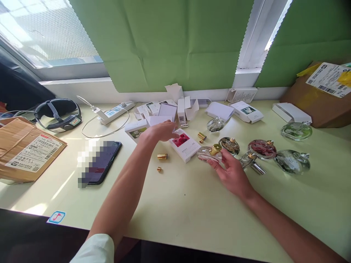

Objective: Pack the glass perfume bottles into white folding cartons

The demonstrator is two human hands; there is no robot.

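My right hand (233,174) pinches a round, flat clear-glass perfume bottle (206,155) with a gold neck, tilted just above the table. My left hand (163,131) reaches over the boxes with its fingers apart, and I see nothing held in it. Below its fingertips lies a white box with red roses (182,141). Beside its wrist is another white box with a green and white picture (137,130). A gold cap (162,156) and a small gold ring (159,169) lie in front of the rose box. Another gold cap (202,136) lies behind the held bottle.
Several glass bottles stand or lie at the right, including a pink-red one (262,149) and a clear one (292,162). Opened white cartons (181,109) crowd the back. A phone (105,164), power strip (115,112), headset (59,115) and cardboard box (30,151) occupy the left.
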